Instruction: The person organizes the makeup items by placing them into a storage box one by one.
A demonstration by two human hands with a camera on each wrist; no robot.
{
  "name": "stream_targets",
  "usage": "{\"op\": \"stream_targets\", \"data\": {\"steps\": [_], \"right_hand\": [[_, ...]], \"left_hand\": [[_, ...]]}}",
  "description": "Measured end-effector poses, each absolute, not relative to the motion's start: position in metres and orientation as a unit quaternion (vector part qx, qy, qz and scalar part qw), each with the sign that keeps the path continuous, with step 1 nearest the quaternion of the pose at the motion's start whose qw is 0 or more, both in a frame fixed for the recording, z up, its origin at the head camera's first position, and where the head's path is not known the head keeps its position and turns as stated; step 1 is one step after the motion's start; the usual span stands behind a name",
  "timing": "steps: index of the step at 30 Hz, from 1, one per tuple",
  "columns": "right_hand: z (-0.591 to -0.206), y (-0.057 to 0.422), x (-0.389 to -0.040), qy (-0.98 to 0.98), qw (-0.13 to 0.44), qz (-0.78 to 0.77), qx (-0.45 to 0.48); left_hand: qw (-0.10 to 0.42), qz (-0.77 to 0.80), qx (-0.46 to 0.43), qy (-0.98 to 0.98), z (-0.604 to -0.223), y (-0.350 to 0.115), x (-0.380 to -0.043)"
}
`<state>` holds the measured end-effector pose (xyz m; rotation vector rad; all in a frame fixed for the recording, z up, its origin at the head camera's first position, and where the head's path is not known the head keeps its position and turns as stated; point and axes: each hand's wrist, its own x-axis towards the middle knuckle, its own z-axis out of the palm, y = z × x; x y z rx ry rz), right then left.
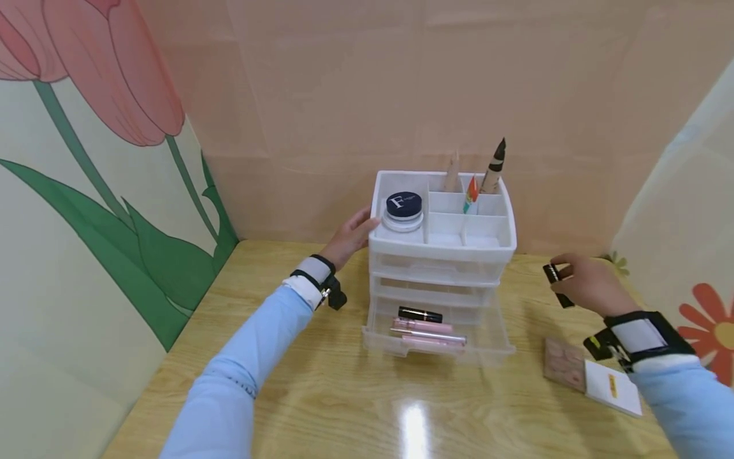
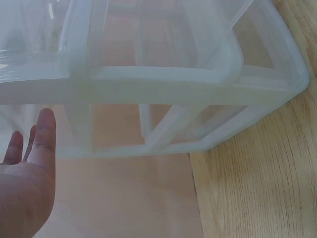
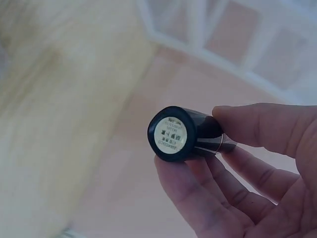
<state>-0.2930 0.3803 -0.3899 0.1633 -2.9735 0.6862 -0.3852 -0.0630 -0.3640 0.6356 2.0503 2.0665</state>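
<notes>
At the left side of a white plastic drawer organizer (image 1: 441, 242), my left hand (image 1: 351, 236) touches the wall near the top rim. In the left wrist view its fingers (image 2: 45, 139) are extended along the translucent side. To the right of the organizer, my right hand (image 1: 593, 284) pinches a black lipstick tube (image 1: 558, 285) above the table. The right wrist view shows the tube's round labelled end (image 3: 171, 135) between thumb and fingers. The organizer's bottom drawer (image 1: 482, 338) is pulled out and holds another black tube (image 1: 420, 314) and several pink and silver tubes (image 1: 430, 335).
On the organizer's top sit a dark-lidded jar (image 1: 404, 205), a black-tipped tube (image 1: 494, 166), a beige tube (image 1: 452, 173) and a small colourful tube (image 1: 471, 194). A pinkish-brown palette (image 1: 564, 363) and a white case (image 1: 612, 387) lie on the wooden table (image 1: 321, 395) under my right forearm.
</notes>
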Motion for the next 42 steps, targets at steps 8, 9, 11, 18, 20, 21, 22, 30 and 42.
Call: {"op": "stream_targets", "data": {"steps": [8, 9, 11, 18, 20, 21, 22, 30, 42], "right_hand": [[-0.349, 0.352, -0.271, -0.963, 0.074, 0.246, 0.087], [-0.344, 0.348, -0.267, -0.963, 0.074, 0.244, 0.088], [-0.333, 0.341, -0.261, -0.964, 0.073, 0.241, 0.089], [-0.302, 0.312, -0.238, -0.967, 0.082, 0.215, 0.107], [-0.294, 0.302, -0.231, -0.966, 0.095, 0.211, 0.118], [-0.291, 0.296, -0.228, -0.965, 0.103, 0.207, 0.125], [-0.288, 0.291, -0.226, -0.964, 0.110, 0.203, 0.135], [-0.279, 0.260, -0.220, -0.945, 0.167, 0.146, 0.239], [-0.283, 0.211, -0.237, -0.937, 0.076, 0.130, 0.316]], "left_hand": [[0.080, 0.691, 0.214, 0.686, -0.364, -0.062, -0.386], [0.080, 0.691, 0.215, 0.685, -0.364, -0.062, -0.386], [0.081, 0.693, 0.216, 0.683, -0.364, -0.062, -0.387], [0.082, 0.699, 0.209, 0.679, -0.363, -0.061, -0.387], [0.083, 0.699, 0.209, 0.679, -0.363, -0.062, -0.387], [0.083, 0.698, 0.209, 0.680, -0.363, -0.062, -0.388], [0.083, 0.698, 0.209, 0.680, -0.363, -0.062, -0.388], [0.084, 0.703, 0.208, 0.675, -0.364, -0.062, -0.388], [0.085, 0.698, 0.209, 0.680, -0.362, -0.062, -0.387]]}}
